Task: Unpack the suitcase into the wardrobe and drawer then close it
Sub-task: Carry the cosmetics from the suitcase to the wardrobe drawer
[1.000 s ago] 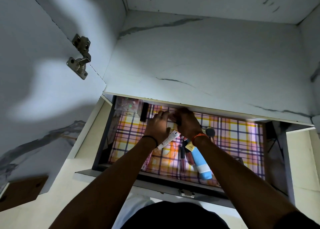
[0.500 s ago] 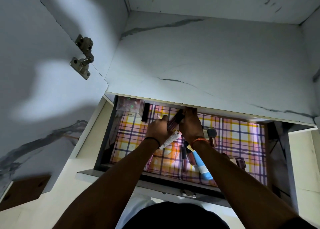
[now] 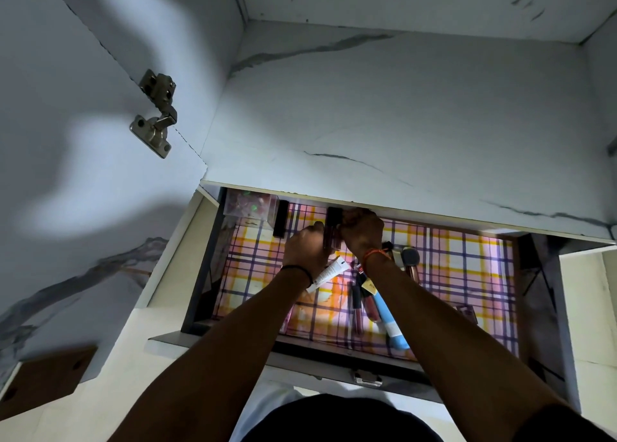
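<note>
Both hands had moved deeper into the drawer — right hand gripped pink tubes near its back edge; left hand held a white tube.

right half of the drawer liner is mostly bare so there's room to reach in there, but the shelf overhangs the back edge, a clear box fills the back-left corner, and tubes clutter the middle
</note>
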